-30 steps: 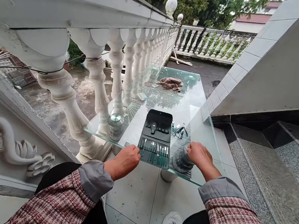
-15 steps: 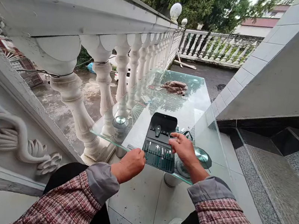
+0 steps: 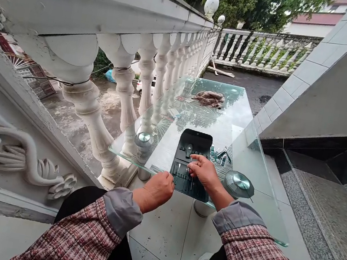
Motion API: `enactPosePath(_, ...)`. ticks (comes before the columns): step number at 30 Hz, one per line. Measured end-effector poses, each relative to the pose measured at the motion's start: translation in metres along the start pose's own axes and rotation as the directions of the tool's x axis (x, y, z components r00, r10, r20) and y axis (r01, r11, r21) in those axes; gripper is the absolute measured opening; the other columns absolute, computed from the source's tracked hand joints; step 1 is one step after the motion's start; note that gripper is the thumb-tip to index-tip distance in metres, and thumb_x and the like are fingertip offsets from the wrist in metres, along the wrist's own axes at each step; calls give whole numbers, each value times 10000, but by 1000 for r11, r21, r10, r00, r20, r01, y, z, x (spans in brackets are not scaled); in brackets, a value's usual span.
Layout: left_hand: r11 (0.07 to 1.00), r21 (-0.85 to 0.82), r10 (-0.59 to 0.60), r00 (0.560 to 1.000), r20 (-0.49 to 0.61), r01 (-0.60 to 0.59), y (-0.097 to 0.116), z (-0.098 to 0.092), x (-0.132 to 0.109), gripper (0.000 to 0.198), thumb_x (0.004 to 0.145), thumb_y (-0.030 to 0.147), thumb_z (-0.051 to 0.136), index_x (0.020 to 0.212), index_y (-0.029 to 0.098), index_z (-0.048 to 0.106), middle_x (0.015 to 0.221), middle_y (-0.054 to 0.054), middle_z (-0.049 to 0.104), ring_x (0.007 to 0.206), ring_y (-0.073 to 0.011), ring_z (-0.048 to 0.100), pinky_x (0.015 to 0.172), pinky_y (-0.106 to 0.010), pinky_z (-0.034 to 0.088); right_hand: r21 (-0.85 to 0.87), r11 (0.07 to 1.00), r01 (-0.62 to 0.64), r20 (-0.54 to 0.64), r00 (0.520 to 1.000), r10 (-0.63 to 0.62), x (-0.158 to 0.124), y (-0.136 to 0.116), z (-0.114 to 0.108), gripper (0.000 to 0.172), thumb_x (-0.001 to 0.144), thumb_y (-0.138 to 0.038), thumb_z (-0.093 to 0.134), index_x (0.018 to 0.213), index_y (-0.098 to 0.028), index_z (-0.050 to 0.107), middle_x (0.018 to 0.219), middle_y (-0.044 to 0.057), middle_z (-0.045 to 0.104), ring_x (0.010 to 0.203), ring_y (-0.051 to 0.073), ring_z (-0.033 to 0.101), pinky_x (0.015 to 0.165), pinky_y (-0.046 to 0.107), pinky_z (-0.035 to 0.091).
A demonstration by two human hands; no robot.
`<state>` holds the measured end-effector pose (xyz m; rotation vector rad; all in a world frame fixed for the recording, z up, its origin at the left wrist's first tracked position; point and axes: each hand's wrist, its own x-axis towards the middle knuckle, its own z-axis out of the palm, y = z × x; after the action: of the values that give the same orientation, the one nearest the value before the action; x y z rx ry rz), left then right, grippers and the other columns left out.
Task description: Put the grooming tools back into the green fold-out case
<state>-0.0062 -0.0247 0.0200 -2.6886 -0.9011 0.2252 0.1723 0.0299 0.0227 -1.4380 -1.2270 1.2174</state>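
A black manicure case [image 3: 185,138] lies unfolded on the glass table, with several slim metal tools [image 3: 182,171] held in a row in its lower half. Strapped to its middle is a small dark tool [image 3: 189,151]. My left hand [image 3: 155,191] is closed at the case's lower left edge, fingertips gripping that edge. Over the right side of the case, my right hand [image 3: 204,171] pinches a thin metal tool [image 3: 191,159], mostly hidden by the fingers. Nail clippers [image 3: 213,153] and cuticle nippers [image 3: 223,155] lie beside the case.
The glass table [image 3: 257,205] rests on round metal-capped supports [image 3: 239,182]. A crumpled brown cloth [image 3: 209,98] and a small card [image 3: 174,113] lie farther back. White balusters [image 3: 92,112] run along the left; stone steps [image 3: 321,193] rise at the right.
My right hand has shifted left over the tool row, uncovering the clippers and nippers beside the case. My left hand stays at the case's edge. The camera view has shifted slightly.
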Motion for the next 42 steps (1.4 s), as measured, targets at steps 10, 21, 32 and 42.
enactPosePath(10,1000,7,-3,1000,-4,3,0,1,0,86,811,27,500,806,82,565,779,-113,564,752,-210,520,580,-298,352,-41,999,7,-55,998,-9,5,4,2,257,650,-174,604,901,-174,546,623,-29,571,527,98,556,470,208,461)
enactPosePath(21,1000,9,0,1000,-4,0,1,-1,0,135,795,-7,467,794,78,572,762,-109,552,732,-210,516,577,-299,344,-236,971,45,-121,990,-75,18,11,14,322,720,-189,518,1042,-175,516,678,-35,597,569,101,567,542,224,477)
enactPosePath(32,999,-33,-42,999,17,42,2,-3,2,111,808,20,478,778,93,557,760,-107,547,734,-213,513,548,-288,327,-515,857,23,-102,991,-89,29,10,13,320,685,-144,576,1000,-201,592,712,-21,661,681,126,597,623,234,399)
enactPosePath(42,997,-49,-50,998,32,51,3,-3,3,113,796,4,492,767,91,557,753,-106,544,737,-214,516,547,-288,334,-600,798,57,-23,996,-89,29,3,14,339,673,-137,596,1007,-192,604,723,-12,671,711,134,594,621,228,379)
